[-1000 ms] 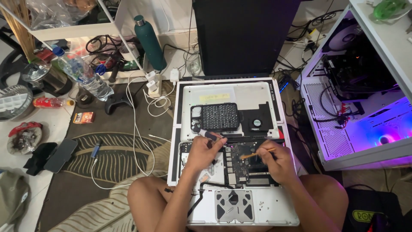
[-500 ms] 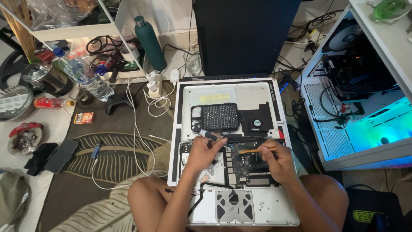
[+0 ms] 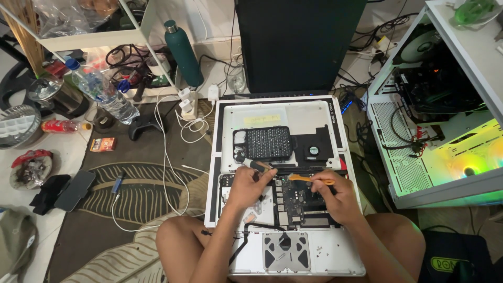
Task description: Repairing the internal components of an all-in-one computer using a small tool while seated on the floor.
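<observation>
One opened laptop (image 3: pixel 283 183) lies on the floor, with one dark board (image 3: pixel 301 202) and one fan (image 3: pixel 313 150) inside it. Two hands work over it: the left hand (image 3: pixel 250 184) grips one dark-handled tool (image 3: pixel 257 165), and the right hand (image 3: pixel 338 196) grips one orange tool (image 3: pixel 309 180). Two bottles stand to the left: one green bottle (image 3: pixel 183 52) and one clear bottle (image 3: pixel 102 91). One black gamepad (image 3: pixel 146 124) sits on the one patterned rug (image 3: pixel 131 194). One phone (image 3: pixel 75 189) lies at the rug's edge. One lit computer case (image 3: pixel 440 131) stands at the right.
</observation>
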